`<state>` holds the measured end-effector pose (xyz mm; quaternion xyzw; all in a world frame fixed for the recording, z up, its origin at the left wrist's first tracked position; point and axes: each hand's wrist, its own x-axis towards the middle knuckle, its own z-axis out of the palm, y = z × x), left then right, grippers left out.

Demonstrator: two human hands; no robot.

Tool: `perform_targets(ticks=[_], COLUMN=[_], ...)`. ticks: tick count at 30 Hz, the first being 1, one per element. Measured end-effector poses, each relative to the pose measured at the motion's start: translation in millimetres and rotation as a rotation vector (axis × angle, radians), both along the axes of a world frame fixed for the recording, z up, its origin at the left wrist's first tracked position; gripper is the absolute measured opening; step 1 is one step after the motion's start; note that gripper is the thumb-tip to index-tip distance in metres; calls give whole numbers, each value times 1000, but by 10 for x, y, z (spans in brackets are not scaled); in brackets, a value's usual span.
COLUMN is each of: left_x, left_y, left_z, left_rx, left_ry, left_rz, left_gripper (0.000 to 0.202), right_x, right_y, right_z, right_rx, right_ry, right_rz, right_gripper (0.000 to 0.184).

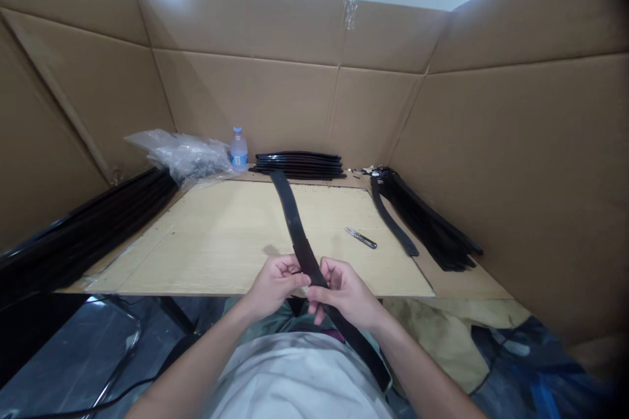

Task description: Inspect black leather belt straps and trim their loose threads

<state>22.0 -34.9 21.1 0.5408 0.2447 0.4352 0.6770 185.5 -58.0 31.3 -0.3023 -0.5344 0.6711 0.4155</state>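
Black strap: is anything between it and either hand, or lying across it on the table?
Nothing visible does. The left hand and the right hand both pinch the black strap directly at the near edge of the table. Its length on the table is bare; the small cutter lies to its right, apart.

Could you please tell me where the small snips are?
In the head view the snips lie on the board, right of the held strap and left of a loose strap.
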Motion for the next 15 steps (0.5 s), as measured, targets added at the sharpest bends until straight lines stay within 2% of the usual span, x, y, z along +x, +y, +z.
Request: perform_targets(ticks=[6, 10, 15], left_x=[2, 16, 64], left_y=[26, 25, -24], left_z=[-39, 1, 41], left_rx=[-20, -6, -13], left_ry=[47, 63, 93], left_rz=[17, 126, 221], left_gripper=[23, 23, 26], right_x=[-43, -68, -79], right_y=[-8, 4, 9], right_z=[21, 10, 6], right_rx=[32, -45, -20], right_ry=[40, 62, 9], right_rz=[-28, -102, -191], right_gripper=[29, 31, 34])
